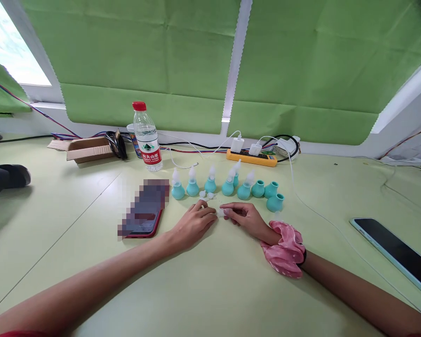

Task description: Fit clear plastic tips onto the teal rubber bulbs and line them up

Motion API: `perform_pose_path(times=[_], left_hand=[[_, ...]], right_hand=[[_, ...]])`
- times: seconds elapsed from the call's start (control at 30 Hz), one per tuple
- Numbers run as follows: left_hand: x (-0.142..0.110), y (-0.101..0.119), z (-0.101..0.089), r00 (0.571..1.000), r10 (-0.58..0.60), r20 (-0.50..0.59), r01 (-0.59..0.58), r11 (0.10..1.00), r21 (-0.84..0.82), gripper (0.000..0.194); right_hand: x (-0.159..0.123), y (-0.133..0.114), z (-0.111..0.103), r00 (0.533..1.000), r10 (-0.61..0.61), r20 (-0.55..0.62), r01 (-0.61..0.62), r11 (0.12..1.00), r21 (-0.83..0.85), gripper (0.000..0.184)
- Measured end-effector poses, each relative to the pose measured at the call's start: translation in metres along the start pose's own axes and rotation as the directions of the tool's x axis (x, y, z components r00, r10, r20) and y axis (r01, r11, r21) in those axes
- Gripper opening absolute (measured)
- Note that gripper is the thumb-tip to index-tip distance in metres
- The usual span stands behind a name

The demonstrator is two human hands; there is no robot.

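My right hand [247, 217] pinches a small translucent plastic tip [220, 212] between thumb and fingers, just above the tabletop. Close to its left end rests my left hand [196, 222], palm down, fingers spread on the table and thumb hidden. Two small translucent caps [210, 195] lie just beyond my left fingertips. Behind my hands stands a row of teal squeeze bulbs [192, 188], several carrying translucent pointed nozzles [192, 173]. At the right end of the row, three teal bulbs [275, 203] have bare open necks. Another clear piece [278, 215] lies near my right wrist.
A phone [150, 222] lies left of my left hand; another phone [396, 252] is far right. A water bottle [149, 140], an open cardboard box [91, 150] and a yellow power strip [251, 158] with chargers stand behind. A white cable [323, 217] crosses the table's right side.
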State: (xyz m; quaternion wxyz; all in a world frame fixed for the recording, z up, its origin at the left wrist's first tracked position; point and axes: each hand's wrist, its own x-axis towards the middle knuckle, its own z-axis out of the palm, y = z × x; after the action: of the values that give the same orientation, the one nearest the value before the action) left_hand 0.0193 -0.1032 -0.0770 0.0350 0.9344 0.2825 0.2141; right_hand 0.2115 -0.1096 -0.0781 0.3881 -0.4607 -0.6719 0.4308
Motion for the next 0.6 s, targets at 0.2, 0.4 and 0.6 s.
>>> perform_pose_path(times=[0.2,0.4,0.6], left_hand=[[0.0029,-0.0051,-0.0001,0.996,-0.087,-0.019,0.085,0.991,-0.1,0.019],[0.0007,-0.0031,0.0019,0.982,-0.186,-0.032,0.186,0.982,0.027,0.026],[0.0001,0.0004,-0.0013,0.988,-0.149,-0.034,0.15,0.988,0.032,0.025]], right_hand=[[-0.0021,0.0034,0.0019,0.999,-0.02,0.029,0.02,1.0,-0.024,0.032],[-0.0025,0.001,0.0022,1.0,-0.002,-0.01,0.002,1.0,0.027,0.027],[-0.0028,-0.0037,0.0041,0.996,0.067,-0.056,-0.06,0.99,0.124,0.025]])
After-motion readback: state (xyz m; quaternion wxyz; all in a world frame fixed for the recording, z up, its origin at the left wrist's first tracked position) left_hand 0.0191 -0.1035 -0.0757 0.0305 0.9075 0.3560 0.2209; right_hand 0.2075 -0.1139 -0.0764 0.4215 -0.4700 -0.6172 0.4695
